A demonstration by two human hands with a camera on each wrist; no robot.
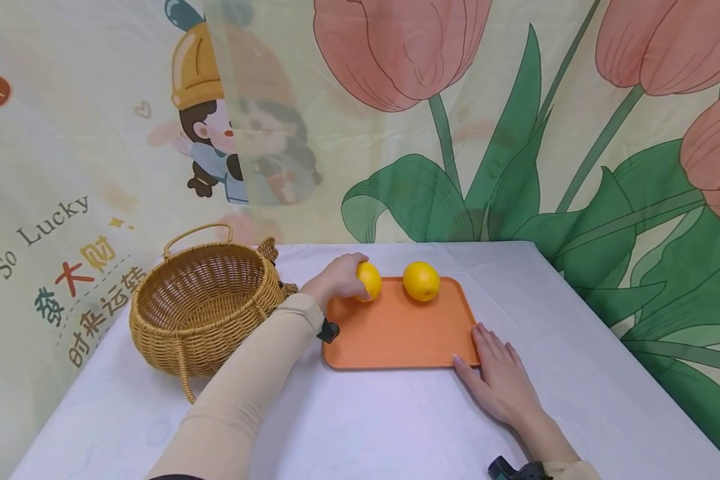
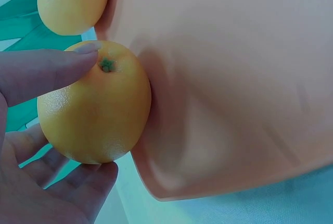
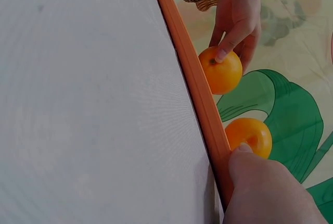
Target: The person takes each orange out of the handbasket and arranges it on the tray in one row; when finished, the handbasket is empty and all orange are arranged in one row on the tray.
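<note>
At the tray's far left corner my left hand [image 1: 341,277] grips an orange [image 2: 96,109]. Its thumb lies over the top near the green stem mark, with the other fingers round the far side and below. A second orange [image 1: 421,281] sits by the far rim of the orange-coloured tray [image 1: 399,340], a little to the right. My right hand [image 1: 499,377] rests at the tray's near right corner, fingers extended along the right side and thumb at the front rim. In the right wrist view, that thumb [image 3: 250,164] overlaps the second orange.
A brown wicker basket [image 1: 156,337] with upright handles stands on the left, close by my left forearm. White cloth [image 1: 348,427] covers the table. Behind it hangs a curtain [image 1: 390,187] printed with tulips and a cartoon figure.
</note>
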